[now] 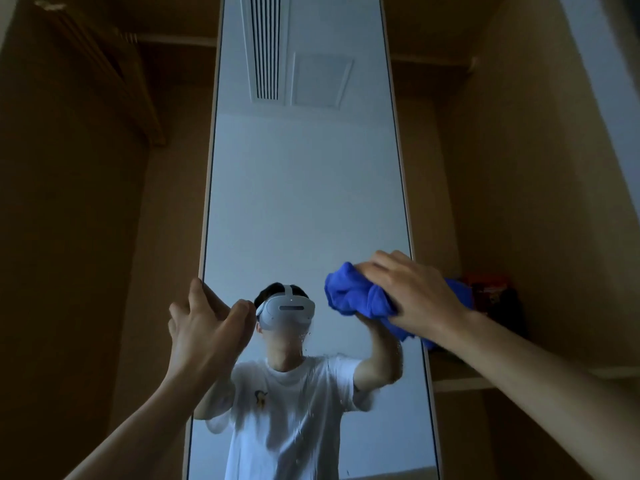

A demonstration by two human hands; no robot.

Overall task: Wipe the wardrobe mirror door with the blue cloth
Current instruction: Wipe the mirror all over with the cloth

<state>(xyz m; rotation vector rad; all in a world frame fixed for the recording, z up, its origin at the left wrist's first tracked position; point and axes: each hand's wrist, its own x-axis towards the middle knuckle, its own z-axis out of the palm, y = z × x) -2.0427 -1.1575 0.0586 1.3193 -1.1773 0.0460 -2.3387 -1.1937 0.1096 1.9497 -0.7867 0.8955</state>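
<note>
Clasping the mirror door [304, 202] by its left edge, the left hand [204, 327] is curling its fingers round the frame. The right hand [412, 292] is clutching the bunched blue cloth [356, 296] against the glass near the right edge.

Home interior, at a built-in wardrobe.
A tall mirror door [311, 150] stands between brown wooden wardrobe compartments [86, 237] with a shelf [460, 377]; its glass reflects a white wall [294, 220] and a slatted ceiling vent [266, 46].
</note>
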